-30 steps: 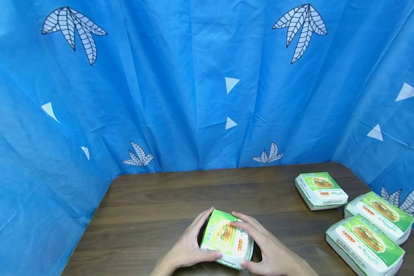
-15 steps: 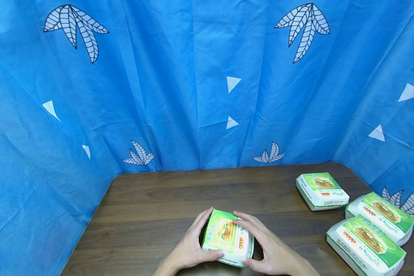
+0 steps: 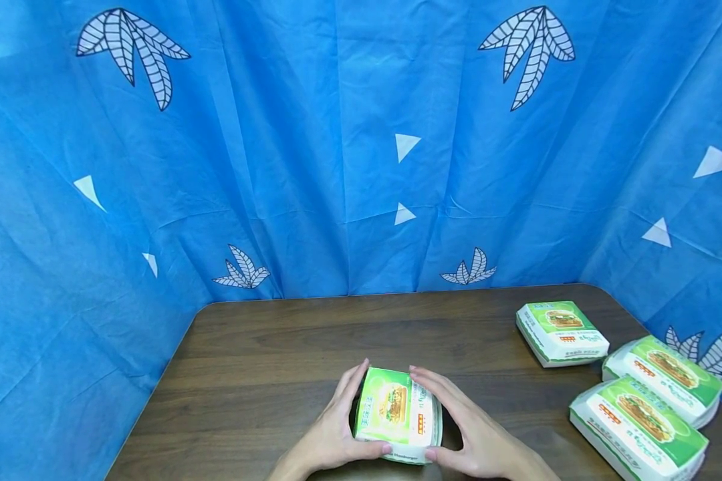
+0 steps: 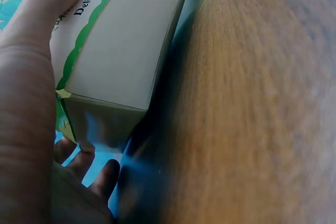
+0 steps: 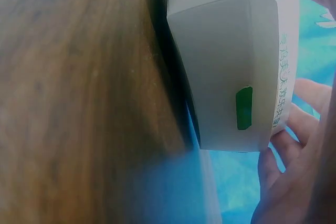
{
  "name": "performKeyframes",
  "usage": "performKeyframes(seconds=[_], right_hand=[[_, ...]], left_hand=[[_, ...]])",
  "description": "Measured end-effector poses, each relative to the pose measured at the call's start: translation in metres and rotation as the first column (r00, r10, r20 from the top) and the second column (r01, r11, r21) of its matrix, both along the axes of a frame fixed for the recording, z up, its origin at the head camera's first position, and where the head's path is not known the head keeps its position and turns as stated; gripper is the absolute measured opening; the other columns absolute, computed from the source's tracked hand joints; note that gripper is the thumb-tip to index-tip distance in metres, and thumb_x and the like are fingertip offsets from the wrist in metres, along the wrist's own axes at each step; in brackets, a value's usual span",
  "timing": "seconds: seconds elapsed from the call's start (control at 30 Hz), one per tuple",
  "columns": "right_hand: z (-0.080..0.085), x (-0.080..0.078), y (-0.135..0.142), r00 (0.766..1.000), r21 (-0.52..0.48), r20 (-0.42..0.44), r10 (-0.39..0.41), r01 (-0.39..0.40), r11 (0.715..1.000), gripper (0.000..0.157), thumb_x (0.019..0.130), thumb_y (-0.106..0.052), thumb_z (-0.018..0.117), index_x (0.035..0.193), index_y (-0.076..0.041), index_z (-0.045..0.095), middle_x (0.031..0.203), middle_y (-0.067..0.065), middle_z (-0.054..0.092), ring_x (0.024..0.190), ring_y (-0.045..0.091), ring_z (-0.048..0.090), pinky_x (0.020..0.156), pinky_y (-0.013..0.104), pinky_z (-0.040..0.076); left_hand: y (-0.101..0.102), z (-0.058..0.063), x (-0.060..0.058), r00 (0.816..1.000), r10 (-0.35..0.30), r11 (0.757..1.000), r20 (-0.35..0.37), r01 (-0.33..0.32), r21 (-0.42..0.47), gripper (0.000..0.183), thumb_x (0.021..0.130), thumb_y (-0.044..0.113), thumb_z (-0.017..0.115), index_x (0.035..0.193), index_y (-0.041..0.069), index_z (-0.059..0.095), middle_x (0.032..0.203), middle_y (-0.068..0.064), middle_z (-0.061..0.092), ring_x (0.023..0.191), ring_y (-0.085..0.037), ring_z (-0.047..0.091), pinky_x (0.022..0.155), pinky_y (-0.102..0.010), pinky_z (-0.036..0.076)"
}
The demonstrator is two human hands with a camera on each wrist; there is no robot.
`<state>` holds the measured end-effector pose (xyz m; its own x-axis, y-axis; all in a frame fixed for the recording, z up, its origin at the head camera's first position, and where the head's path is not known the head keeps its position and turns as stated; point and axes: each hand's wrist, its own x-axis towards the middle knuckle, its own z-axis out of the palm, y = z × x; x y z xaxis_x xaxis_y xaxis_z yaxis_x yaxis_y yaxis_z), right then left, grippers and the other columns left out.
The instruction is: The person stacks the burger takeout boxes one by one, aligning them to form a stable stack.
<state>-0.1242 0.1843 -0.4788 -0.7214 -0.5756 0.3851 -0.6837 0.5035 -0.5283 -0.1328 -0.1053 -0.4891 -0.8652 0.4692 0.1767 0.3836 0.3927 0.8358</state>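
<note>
A green and white hamburger box (image 3: 391, 407), printed with a burger picture, sits near the front of the table in the head view, its lid closed. My left hand (image 3: 333, 431) holds its left side, thumb at the front edge and fingers at the far left corner. From the right, my right hand (image 3: 469, 427) grips it, thumb at the front right corner and fingertips at the far edge. In the left wrist view the box's plain white side (image 4: 126, 40) stands close over the wood. A green tab (image 5: 244, 108) shows on its side in the right wrist view.
Three more hamburger boxes lie at the right of the brown table (image 3: 265, 374): one at the back (image 3: 562, 334), one beside the right edge (image 3: 664, 377), one in front (image 3: 640, 427). A blue curtain (image 3: 289, 147) hangs behind and along both sides.
The box has turned slightly and now sits straighter between my hands. My right index finger has moved off the lid to the far edge. The other boxes stay put.
</note>
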Motion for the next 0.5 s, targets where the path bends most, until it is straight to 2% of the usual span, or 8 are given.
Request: performKeyframes(seconds=[0.27,0.33,0.5], right_hand=[[0.001,-0.003,0.003,0.999,-0.073,-0.001,-0.035,0.035,0.997,0.088,0.088,-0.031,0.078,0.162,-0.020,0.031,0.166,0.001,0.035,0.150,0.014,0.036,0.112,0.043,0.043],[0.002,-0.005,0.003,0.999,-0.111,-0.016,-0.051,0.049,0.993,0.086,0.088,-0.026,0.077,0.162,-0.019,0.032,0.165,0.003,0.037,0.150,0.014,0.036,0.114,0.038,0.041],[0.002,-0.010,0.005,0.991,-0.217,-0.057,-0.121,0.106,0.970,0.079,0.091,-0.013,0.075,0.160,-0.013,0.036,0.162,0.010,0.040,0.150,0.011,0.035,0.115,0.015,0.027]], left_hand=[[0.001,0.001,0.001,0.999,-0.004,1.000,0.033,0.004,0.017,0.127,0.071,0.046,0.093,0.165,0.038,0.008,0.167,-0.003,0.024,0.142,-0.016,0.037,0.117,-0.042,0.036],[0.001,0.000,0.001,0.999,-0.004,1.000,0.044,0.003,0.020,0.128,0.070,0.045,0.094,0.165,0.039,0.008,0.168,-0.002,0.023,0.143,-0.016,0.036,0.118,-0.042,0.035],[0.001,0.000,0.000,0.998,0.001,1.000,0.063,-0.003,0.028,0.128,0.069,0.046,0.094,0.164,0.042,0.009,0.168,0.007,0.021,0.147,-0.016,0.033,0.119,-0.045,0.032]])
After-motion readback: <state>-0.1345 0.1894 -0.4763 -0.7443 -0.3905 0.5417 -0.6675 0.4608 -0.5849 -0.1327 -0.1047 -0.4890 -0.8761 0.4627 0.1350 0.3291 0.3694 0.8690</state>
